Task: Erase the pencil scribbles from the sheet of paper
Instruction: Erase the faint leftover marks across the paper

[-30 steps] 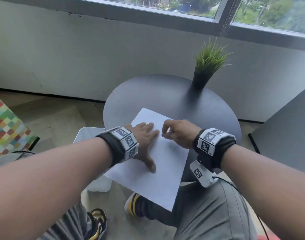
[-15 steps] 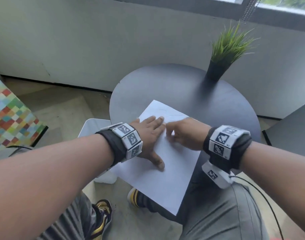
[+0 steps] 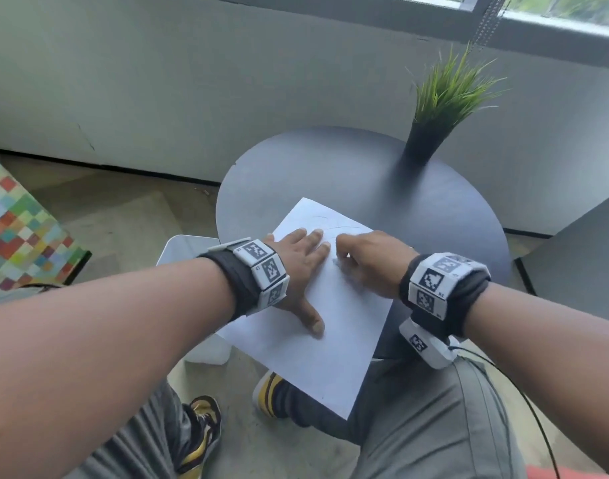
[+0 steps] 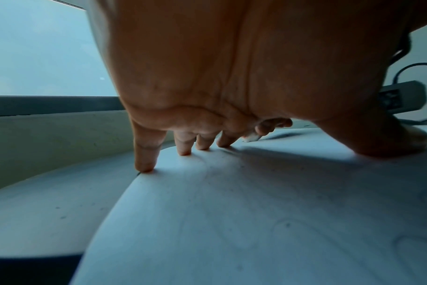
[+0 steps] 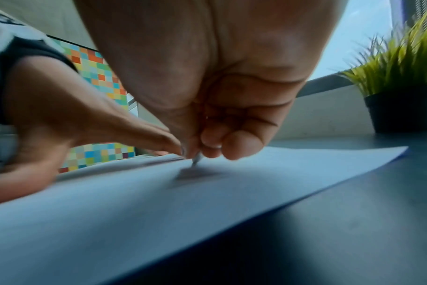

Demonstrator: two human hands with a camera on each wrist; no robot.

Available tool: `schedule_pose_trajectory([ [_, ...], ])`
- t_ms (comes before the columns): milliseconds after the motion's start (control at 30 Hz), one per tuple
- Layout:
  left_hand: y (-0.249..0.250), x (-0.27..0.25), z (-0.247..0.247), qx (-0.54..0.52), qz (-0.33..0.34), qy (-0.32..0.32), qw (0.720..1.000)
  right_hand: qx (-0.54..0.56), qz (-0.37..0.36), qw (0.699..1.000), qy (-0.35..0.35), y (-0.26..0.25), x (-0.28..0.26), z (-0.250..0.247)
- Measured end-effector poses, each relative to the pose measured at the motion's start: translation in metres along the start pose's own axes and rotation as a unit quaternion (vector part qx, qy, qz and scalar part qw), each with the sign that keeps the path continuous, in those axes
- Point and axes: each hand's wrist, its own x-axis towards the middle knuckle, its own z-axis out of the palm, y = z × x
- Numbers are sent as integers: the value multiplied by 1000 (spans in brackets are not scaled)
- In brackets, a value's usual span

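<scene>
On the round dark-grey table (image 3: pixel 417 209), flat left hand (image 3: pixel 301 257) pins the white paper sheet (image 3: pixel 334 347) while right hand (image 3: pixel 368 261) pinches a small eraser (image 4: pixel 252 137); faint pencil scribbles (image 3: pixel 334 225) beyond remain, so erasing looks unfinished.

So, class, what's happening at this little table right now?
A person is rubbing pencil marks off a sheet of paper on a round dark table. The left hand lies flat on the paper, holding it down. The right hand pinches a small eraser against the sheet. Faint scribbles remain beyond the fingers. A potted plant stands at the far side.
</scene>
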Motion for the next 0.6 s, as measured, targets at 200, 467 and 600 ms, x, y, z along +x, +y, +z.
schedule_pose_trajectory([
  [200,-1,1,1,1,-4,-9,1000,12,-37,995,-92,-15,-9,1],
  [467,5,-1,-4,5,-11,-26,1000,21,-71,987,-142,-33,-38,3],
  [600,6,0,-4,12,-14,-24,1000,-22,9,996,-91,-14,-21,-2],
])
